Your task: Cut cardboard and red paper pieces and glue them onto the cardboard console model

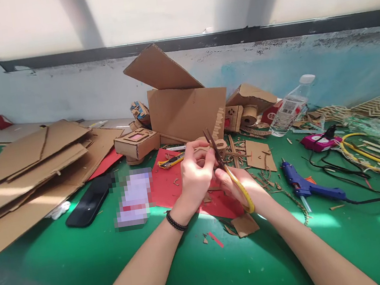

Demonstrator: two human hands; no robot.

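My right hand point(240, 187) grips yellow-handled scissors point(228, 170), whose dark blades point up and away and are slightly parted. My left hand point(196, 172), with a black bead bracelet at the wrist, is closed on a small piece of cardboard point(202, 148) held against the blades. Both hands hover over a red sheet point(167, 184) lying on the green table point(123, 267). Cardboard scraps point(244, 224) lie just below my hands.
Flat cardboard sheets point(30, 176) pile up at left. A black phone point(90, 201), a yellow utility knife point(171, 161), a small cardboard model point(137, 143) and an open cardboard box point(185, 107) surround the red sheet. A blue glue gun point(303, 186), cables point(370, 153) and a water bottle point(291, 106) lie at right.
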